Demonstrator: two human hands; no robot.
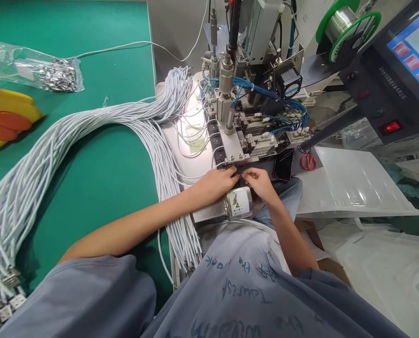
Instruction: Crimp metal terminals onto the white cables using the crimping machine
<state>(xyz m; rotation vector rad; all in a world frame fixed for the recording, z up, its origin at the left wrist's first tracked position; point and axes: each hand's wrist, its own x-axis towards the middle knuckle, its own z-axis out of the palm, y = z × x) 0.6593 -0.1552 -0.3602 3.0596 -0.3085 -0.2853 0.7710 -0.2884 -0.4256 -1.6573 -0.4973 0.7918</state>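
My left hand (pixel 219 182) is closed at the front edge of the soldering machine (pixel 230 136), with a white cable (pixel 195 178) running in under it from the left. Close beside it, my right hand (pixel 259 182) pinches with thumb and forefinger at a tiny piece near the left fingertips; what it is cannot be made out. Just below both hands sits a metal block with a white label (pixel 239 203). Several white cables lead into the row of dark clamps (pixel 216 141) along the machine's left side.
A thick bundle of white cables (pixel 100 115) lies across the green mat (pixel 100 155). At the back left is a bag of metal connector parts (pixel 57 75). To the right are a phone (pixel 283 164), red-handled scissors (pixel 308 162), a solder spool (pixel 341 26) and a control screen (pixel 415 51).
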